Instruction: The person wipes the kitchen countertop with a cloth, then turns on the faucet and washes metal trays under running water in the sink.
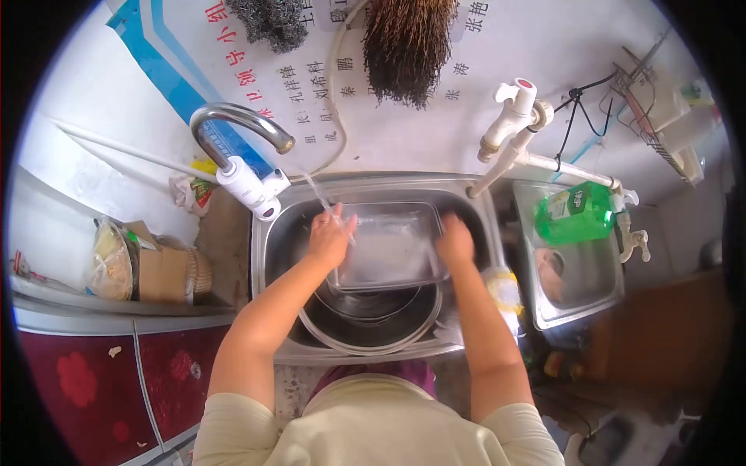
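A rectangular stainless-steel tray (388,260) is held level over the sink, a little water lying in it. My left hand (332,237) grips its left edge, with a thin stream of water falling over the fingers. On the tray's right edge is my right hand (456,242), slightly blurred, its fingers closed around the rim. Beneath the tray, a round metal basin (373,342) sits in the sink (268,295), partly hidden by it. The chrome faucet (241,116) is running from the left.
To the right, a smaller sink (594,291) holds a green detergent bottle (575,213). White plastic taps (513,113) and pipes run along the wall. A brush (408,50) and a steel scourer (272,19) hang above. A cardboard box (163,273) stands at left.
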